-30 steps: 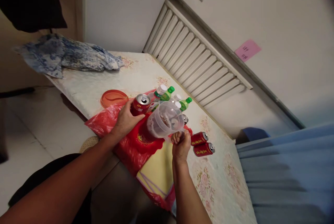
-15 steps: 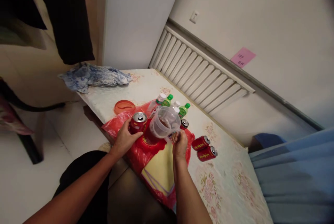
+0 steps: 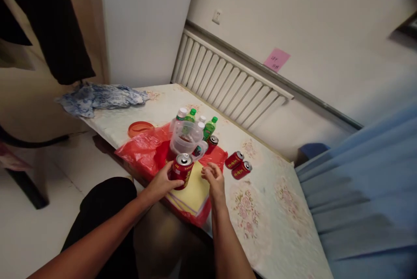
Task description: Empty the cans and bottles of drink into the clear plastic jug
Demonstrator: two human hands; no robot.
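A red can (image 3: pixel 182 171) with a silver top is upright in my left hand (image 3: pixel 162 185), fingers wrapped round its side. My right hand (image 3: pixel 213 179) is to the right of the can over a yellow cloth (image 3: pixel 195 192), fingers loosely bent and apart, holding nothing. Just beyond the can stands a clear plastic jug (image 3: pixel 184 138) with brown liquid inside, its handle toward the right. Red plastic bags (image 3: pixel 140 151) lie under and around these things.
Bottles with green caps (image 3: pixel 210 128) and white caps, plus a dark-topped can (image 3: pixel 213 142), stand behind the jug. Two red cans (image 3: pixel 241 170) lie on their sides at right. An orange-red lid (image 3: pixel 140 129) and a blue-white cloth (image 3: pixel 107 97) lie left on the floral tabletop (image 3: pixel 273 227).
My left hand has brought the can rightward, in front of the jug. My right hand has come away from the jug's handle and opened. The whole view has shifted.
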